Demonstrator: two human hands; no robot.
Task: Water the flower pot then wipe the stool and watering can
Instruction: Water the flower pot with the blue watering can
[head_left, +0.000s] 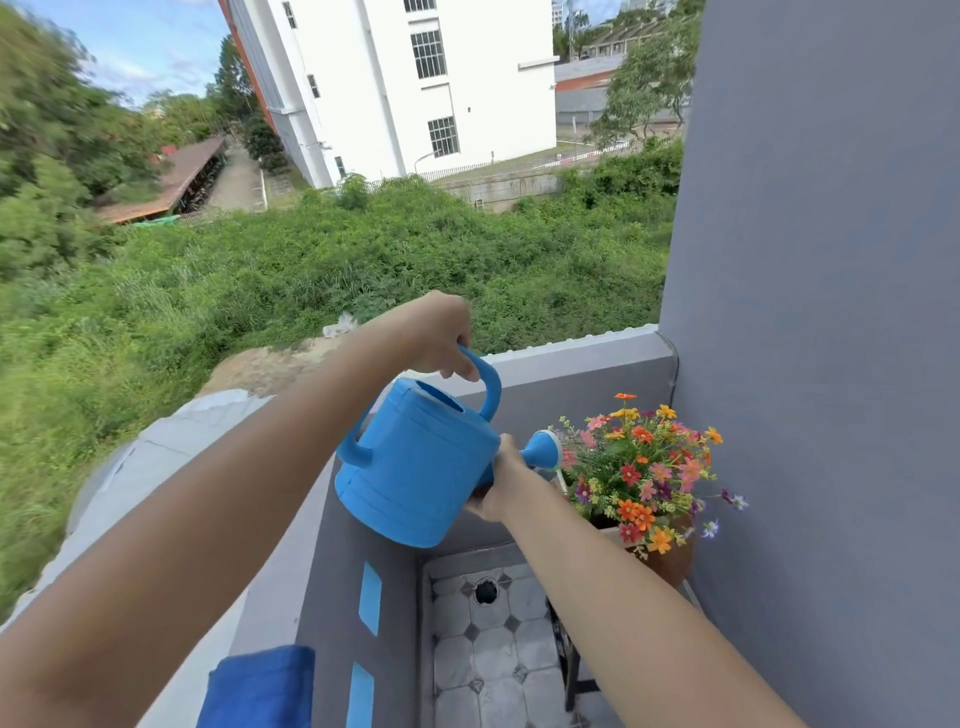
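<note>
Folded over the grey balcony ledge (291, 597) at my lower left lies a deep blue cloth (260, 686), close under my left forearm and not touched by either hand. Further along the inner face of that ledge are two light blue rectangular patches. My left hand (441, 338) is raised above the ledge, its fingers curled round the arched top handle of the bright blue plastic watering can (415, 467), so the can hangs directly below and slightly to the right of that hand. The can is tilted, its spout end lower and pointing right. My right hand (501, 480) is at the can's right side, gripping the base of the spout just behind the round blue sprinkler head (545, 449); the fingers wrap underneath where I cannot see them fully. The sprinkler head sits just beside the left edge of the flowers, and fine streaks of water show between it and them. The flowers are a dense bunch of orange, red, pink, yellow and purple blooms in a brown terracotta pot (670, 561), tucked into the corner against the grey wall (831, 312). The pot stands on a dark-framed stool (571, 670), mostly hidden by my right forearm. Beneath is a pale tiled floor (493, 649) with a round drain hole.
</note>
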